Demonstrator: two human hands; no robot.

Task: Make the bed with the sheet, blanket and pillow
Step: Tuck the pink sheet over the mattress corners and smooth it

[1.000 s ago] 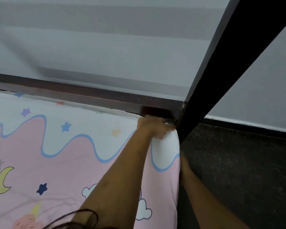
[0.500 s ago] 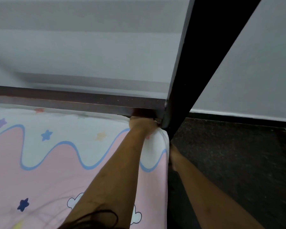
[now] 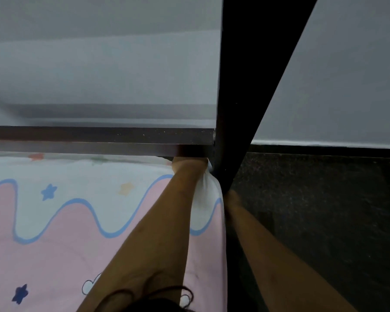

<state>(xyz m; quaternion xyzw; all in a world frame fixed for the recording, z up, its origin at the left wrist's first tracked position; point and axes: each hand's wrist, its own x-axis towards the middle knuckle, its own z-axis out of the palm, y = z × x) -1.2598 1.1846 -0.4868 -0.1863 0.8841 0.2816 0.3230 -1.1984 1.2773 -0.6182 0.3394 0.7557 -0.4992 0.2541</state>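
A left hand (image 3: 189, 165) meets the corner of the sheet (image 3: 54, 233) beneath the bed rail (image 3: 99, 137), centre frame. The right hand (image 3: 231, 197) sits by the post (image 3: 239, 86). Both hands' fingers are hidden, so their grip cannot be told.

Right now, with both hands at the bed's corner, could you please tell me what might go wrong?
The left hand is wedged under the dark rail at the corner of the sheet; fingers could get pinched or scraped. The right hand reaches down beside the black post, mostly hidden, so the sheet might bunch or slip off there unseen.
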